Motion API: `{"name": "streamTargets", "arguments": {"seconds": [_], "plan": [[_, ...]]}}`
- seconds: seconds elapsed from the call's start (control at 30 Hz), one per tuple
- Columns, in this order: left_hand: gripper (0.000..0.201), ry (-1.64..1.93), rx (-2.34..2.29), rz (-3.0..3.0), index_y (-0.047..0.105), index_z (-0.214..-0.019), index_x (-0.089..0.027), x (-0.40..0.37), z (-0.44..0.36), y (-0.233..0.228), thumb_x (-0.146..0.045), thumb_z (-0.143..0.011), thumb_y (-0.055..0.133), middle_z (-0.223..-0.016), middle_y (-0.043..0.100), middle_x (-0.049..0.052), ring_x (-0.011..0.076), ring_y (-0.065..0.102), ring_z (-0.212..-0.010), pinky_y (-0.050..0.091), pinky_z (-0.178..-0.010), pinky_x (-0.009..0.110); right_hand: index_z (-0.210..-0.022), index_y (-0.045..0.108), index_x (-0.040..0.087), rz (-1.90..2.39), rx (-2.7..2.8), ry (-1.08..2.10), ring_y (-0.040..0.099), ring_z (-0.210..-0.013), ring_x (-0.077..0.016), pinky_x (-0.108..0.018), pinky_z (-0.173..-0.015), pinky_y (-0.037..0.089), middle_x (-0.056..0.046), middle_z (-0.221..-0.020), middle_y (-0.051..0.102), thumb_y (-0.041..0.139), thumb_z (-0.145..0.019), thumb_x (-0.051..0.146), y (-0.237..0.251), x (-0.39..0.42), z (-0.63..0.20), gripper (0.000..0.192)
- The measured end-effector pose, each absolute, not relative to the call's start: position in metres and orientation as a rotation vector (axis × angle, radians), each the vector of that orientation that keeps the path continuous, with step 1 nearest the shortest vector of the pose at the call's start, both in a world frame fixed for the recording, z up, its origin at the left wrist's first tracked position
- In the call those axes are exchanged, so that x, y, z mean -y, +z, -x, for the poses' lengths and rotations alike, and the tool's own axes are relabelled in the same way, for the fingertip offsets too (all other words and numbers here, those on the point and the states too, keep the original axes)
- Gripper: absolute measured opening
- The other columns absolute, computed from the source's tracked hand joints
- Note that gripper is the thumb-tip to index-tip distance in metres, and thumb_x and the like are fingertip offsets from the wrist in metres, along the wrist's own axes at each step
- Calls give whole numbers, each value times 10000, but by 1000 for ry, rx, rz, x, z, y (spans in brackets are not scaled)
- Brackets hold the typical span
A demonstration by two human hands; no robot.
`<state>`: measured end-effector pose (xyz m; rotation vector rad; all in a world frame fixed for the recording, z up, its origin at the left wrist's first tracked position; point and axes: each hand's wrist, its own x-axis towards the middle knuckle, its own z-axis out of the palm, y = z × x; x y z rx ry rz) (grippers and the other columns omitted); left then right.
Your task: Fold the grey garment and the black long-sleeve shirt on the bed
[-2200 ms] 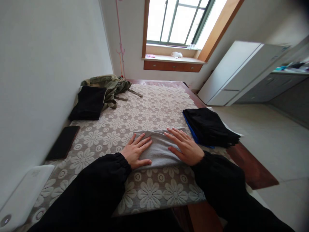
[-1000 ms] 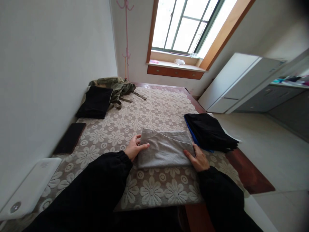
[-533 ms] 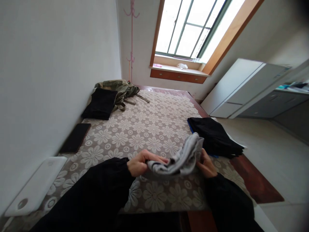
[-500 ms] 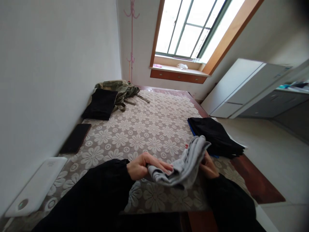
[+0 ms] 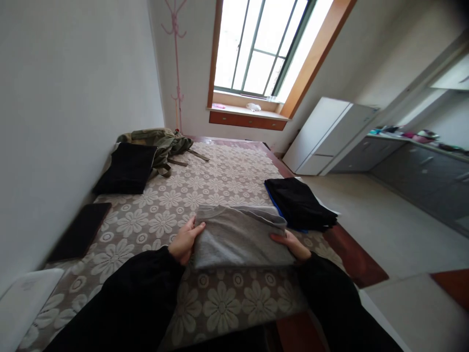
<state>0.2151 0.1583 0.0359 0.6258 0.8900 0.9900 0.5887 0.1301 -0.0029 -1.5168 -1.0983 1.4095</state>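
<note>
A folded grey shirt (image 5: 238, 237) is held flat between my two hands, just above the flower-patterned cover (image 5: 227, 298). My left hand (image 5: 186, 240) grips its left edge, thumb on top and the other fingers mostly hidden behind or under the cloth. At the right edge, my right hand (image 5: 292, 244) holds it the same way, thumb over the top. The neckline lies toward the far side of the bundle. Just beyond my right hand sits a stack of folded black clothes (image 5: 298, 203), with a blue edge showing at its left.
Along the left wall lie folded black cloth (image 5: 128, 168), an olive backpack (image 5: 172, 149), a dark flat rectangular object (image 5: 80, 231) and a white flat object (image 5: 29, 298). A pink coat stand (image 5: 178, 63) rises behind. A white refrigerator (image 5: 322, 137) stands at the right.
The grey shirt was bunched and tilted between my hands; now it lies flat and squared, with a hand at each side. The view has turned to the right.
</note>
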Motion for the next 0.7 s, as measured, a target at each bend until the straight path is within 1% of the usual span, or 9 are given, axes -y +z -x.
{"name": "streamTargets", "arguments": {"seconds": [0.1, 0.17, 0.23, 0.3, 0.37, 0.43, 0.53, 0.63, 0.7], "plan": [[1130, 1019, -982, -699, 181, -1630, -271, -162, -216, 24, -181, -712, 831, -1147, 764, 78, 221, 720, -1008, 509, -992, 349, -1454, 498, 224, 1522, 1058, 1408, 655, -1206, -341, -476, -1044, 518, -134, -1334, 678, 903, -660, 513, 4, -138, -579, 936], [1185, 987, -959, -794, 105, -1637, -305, -163, -214, 20, -202, -702, 825, -1129, 763, 57, 219, 719, -960, 514, -963, 364, -1595, 287, 272, 1475, 1064, 1369, 586, -1324, -313, -460, -1128, 449, -140, -1496, 569, 901, -669, 497, 12, -137, -574, 1134], [1074, 971, -956, -868, 217, -1605, -306, -163, -212, 19, -247, -708, 804, -1129, 757, 52, 218, 712, -924, 524, -921, 363, -1651, 107, 328, 1356, 1141, 1375, 530, -1390, -278, -446, -1171, 396, -122, -1596, 467, 889, -706, 457, 22, -131, -572, 1234], [880, 984, -987, -914, 410, -1499, -270, -164, -210, 19, -270, -702, 784, -1162, 743, 62, 224, 704, -964, 525, -916, 353, -1659, 32, 378, 1218, 1244, 1433, 528, -1393, -258, -450, -1166, 393, -93, -1604, 464, 863, -759, 410, 29, -122, -574, 1226], [687, 1022, -1018, -950, 557, -1343, -244, -166, -209, 20, -279, -692, 773, -1205, 725, 70, 240, 687, -1060, 515, -949, 349, -1659, 116, 381, 1137, 1329, 1505, 578, -1335, -256, -453, -1125, 431, -78, -1524, 559, 843, -791, 378, 33, -114, -579, 1133], [536, 1044, -1055, -974, 638, -1205, -230, -169, -208, 20, -298, -688, 766, -1208, 719, 70, 258, 669, -1122, 506, -976, 359, -1595, 391, 328, 1132, 1401, 1562, 646, -1228, -257, -436, -1072, 470, -71, -1367, 680, 845, -790, 366, 31, -110, -587, 924], [438, 1040, -1108, -995, 692, -1100, -219, -172, -206, 18, -339, -686, 770, -1158, 731, 75, 286, 660, -1150, 495, -1008, 391, -1156, 800, 212, 1190, 1505, 1586, 717, -990, -262, -403, -954, 526, -71, -1027, 787, 867, -754, 376, 23, -108, -598, 439], [453, 1054, -1114, -1023, 710, -1096, -214, -173, -204, 16, -363, -677, 791, -1135, 741, 81, 303, 652, -1178, 479, -1044, 414, -868, 848, 179, 1226, 1525, 1573, 710, -798, -249, -391, -839, 550, -70, -774, 764, 885, -716, 395, 18, -109, -602, 267], [467, 1057, -1114, -1033, 712, -1110, -206, -173, -204, 16, -367, -679, 793, -1134, 744, 86, 309, 650, -1189, 473, -1056, 423, -1042, 833, 203, 1188, 1470, 1606, 719, -851, -246, -392, -867, 543, -69, -855, 780, 887, -713, 404, 20, -108, -598, 389]]}}
